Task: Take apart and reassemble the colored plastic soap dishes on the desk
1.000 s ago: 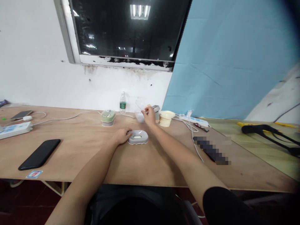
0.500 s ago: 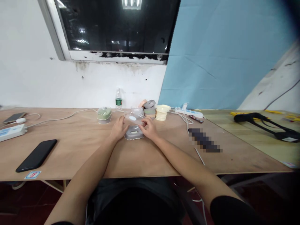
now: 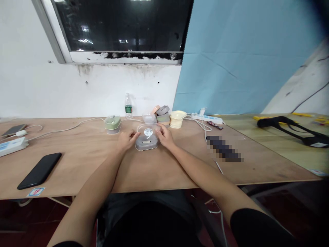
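A clear plastic cover with a round white label stands tilted between my two hands. My left hand pinches its left edge, and my right hand grips its right edge. Just in front of and below it sits a low grey container with a pale oblong mark on top. Whether the cover touches the container, I cannot tell. To the left stands a green-topped container with a grey lower part.
Behind my hands are stacked grey and green rings, cream trays, clear covers and a water bottle. Power strips with cables lie on both sides. A black phone rests at left.
The clear cover has turned so its round label faces me, and it has come lower and nearer to the grey container. Both hands stay on its edges. The view has shifted slightly.
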The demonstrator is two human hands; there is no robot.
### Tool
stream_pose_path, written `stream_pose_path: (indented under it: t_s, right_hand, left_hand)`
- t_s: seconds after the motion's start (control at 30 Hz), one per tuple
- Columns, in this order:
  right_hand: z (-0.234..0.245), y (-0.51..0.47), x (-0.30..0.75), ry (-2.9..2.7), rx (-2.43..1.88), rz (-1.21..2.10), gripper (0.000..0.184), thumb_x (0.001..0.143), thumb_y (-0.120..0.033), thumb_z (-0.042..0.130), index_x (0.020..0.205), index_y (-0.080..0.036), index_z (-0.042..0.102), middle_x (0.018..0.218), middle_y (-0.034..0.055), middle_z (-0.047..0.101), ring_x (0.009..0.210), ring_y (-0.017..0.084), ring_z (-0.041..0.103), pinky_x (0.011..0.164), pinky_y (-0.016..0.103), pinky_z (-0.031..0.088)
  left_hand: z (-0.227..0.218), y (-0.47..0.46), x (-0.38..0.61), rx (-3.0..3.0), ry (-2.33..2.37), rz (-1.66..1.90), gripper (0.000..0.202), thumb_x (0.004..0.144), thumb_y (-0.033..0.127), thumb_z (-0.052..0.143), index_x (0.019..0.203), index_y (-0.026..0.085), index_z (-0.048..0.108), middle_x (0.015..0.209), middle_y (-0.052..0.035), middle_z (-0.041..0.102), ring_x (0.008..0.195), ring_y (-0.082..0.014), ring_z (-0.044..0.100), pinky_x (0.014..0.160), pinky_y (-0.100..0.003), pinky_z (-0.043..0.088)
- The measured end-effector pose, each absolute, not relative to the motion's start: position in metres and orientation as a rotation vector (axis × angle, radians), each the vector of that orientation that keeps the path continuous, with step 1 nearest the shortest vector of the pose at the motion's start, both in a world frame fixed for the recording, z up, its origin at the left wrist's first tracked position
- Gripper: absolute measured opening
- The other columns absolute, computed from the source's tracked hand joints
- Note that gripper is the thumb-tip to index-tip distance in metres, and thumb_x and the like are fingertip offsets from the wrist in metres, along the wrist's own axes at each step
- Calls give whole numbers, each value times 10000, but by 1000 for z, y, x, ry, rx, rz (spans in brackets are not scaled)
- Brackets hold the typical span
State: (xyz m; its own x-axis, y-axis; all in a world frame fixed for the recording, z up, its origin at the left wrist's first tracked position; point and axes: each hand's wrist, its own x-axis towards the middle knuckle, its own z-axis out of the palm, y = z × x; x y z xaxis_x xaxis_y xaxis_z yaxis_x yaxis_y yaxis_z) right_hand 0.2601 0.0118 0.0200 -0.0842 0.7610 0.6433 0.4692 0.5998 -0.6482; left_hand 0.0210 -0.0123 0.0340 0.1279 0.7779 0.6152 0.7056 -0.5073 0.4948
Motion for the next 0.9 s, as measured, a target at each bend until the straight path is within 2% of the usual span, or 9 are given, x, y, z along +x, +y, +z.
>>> stream_pose_path:
  t_s: [0.13,0.23,0.33,0.7,0.9]
  right_hand:
    - [11,25,256,-1715,-1092,528,409,870,-478,491,1122,-190,634,835,26,674,734,165,593,722,286,472]
    - [7,32,254,-1723,-1137,636,372,868,-480,482,987,-186,677,926,38,698,817,172,613,748,275,466]
    - [5,35,256,-1823,-1236,621,366,866,-480,490,903,-177,694,899,43,706,819,179,620,737,271,458]
    - [12,27,260,-2031,-1429,495,422,913,-484,428,899,-173,714,931,69,718,834,192,636,708,258,436]
    - [17,21,258,-2015,-1457,497,432,910,-489,431,853,-175,721,887,61,720,798,192,635,652,250,415]
  left_hand:
    - [35,-13,18,2385,1553,1167,567,919,562,349,558,179,558,566,-23,598,559,-127,527,555,-253,332]
    - [31,-8,16,2412,1540,1041,580,921,563,327,533,179,521,546,-13,569,532,-120,489,529,-261,282]
    - [26,-2,14,2424,1503,881,561,906,568,344,529,183,502,548,-4,554,519,-121,465,523,-266,271]
    - [21,5,11,2244,1539,759,564,879,617,345,543,201,526,535,-6,586,577,-163,548,552,-270,373]
    - [16,12,9,2214,1592,853,488,851,622,417,715,198,616,681,-19,656,657,-183,593,594,-281,415]
